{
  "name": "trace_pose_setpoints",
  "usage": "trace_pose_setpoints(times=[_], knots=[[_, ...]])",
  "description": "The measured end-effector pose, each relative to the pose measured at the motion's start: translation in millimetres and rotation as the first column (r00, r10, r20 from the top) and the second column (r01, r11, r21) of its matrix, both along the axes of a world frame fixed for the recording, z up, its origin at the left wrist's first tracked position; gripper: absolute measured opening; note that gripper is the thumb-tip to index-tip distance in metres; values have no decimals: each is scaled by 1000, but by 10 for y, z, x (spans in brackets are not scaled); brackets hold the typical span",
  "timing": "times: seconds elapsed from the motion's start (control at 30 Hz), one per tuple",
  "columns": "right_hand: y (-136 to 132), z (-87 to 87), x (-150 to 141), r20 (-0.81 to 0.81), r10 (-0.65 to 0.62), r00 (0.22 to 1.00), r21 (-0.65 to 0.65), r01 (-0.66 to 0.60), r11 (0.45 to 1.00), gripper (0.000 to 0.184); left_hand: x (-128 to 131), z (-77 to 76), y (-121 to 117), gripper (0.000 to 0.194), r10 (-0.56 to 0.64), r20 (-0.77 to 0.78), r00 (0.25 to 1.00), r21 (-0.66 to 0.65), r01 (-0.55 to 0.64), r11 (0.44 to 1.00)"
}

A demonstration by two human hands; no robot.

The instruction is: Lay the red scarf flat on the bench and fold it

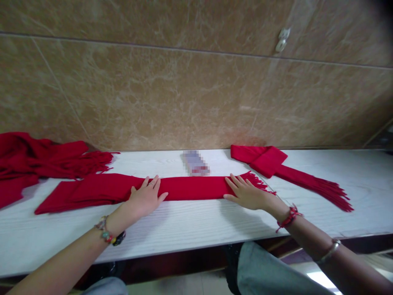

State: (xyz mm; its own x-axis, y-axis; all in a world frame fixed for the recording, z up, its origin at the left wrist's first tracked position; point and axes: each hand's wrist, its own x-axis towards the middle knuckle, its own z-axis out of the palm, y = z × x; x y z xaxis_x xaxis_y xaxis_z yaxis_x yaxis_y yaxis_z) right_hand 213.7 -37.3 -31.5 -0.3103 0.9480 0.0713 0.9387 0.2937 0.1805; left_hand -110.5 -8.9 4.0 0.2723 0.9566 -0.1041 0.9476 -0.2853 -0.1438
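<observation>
A red scarf (193, 188) lies lengthwise on the white table, folded into a long narrow strip. Its fringe is at the right end, and its left part is wider and slightly wrinkled. My left hand (146, 197) rests flat on the scarf left of its middle, fingers spread. Near the fringed end, my right hand (245, 192) presses on the cloth with its fingers apart. Between the two hands the strip is smooth and flat. Neither hand grasps anything.
A second red scarf (267, 157), folded over itself, lies at the right with its fringe toward the front. Rumpled red cloth with fringe (37, 159) is piled at the left. A blurred-out flat object (195, 163) sits by the tiled wall (172, 94) on the white table (190, 229).
</observation>
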Motion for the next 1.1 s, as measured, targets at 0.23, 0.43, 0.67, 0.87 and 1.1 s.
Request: trace_pose_setpoints(times=[0.23,0.43,0.67,0.87,1.1], knots=[[33,146,-561,-127,207,970,22,-206,978,75,161,-67,-15,48,-438,69,896,50,436,899],[-24,69,-546,-105,281,954,-12,-283,959,69,29,-164,29,53,-434,164,886,-110,453,884],[-76,77,-135,-30,121,992,-23,-122,992,80,56,-53,-60,54,-398,164,903,-138,421,897],[28,245,-738,-88,390,917,51,-387,921,49,242,-7,-65,46,-528,126,840,19,530,848],[-4,127,-656,-145,365,920,-104,-381,919,58,99,-139,-83,63,-478,172,861,-122,501,857]])
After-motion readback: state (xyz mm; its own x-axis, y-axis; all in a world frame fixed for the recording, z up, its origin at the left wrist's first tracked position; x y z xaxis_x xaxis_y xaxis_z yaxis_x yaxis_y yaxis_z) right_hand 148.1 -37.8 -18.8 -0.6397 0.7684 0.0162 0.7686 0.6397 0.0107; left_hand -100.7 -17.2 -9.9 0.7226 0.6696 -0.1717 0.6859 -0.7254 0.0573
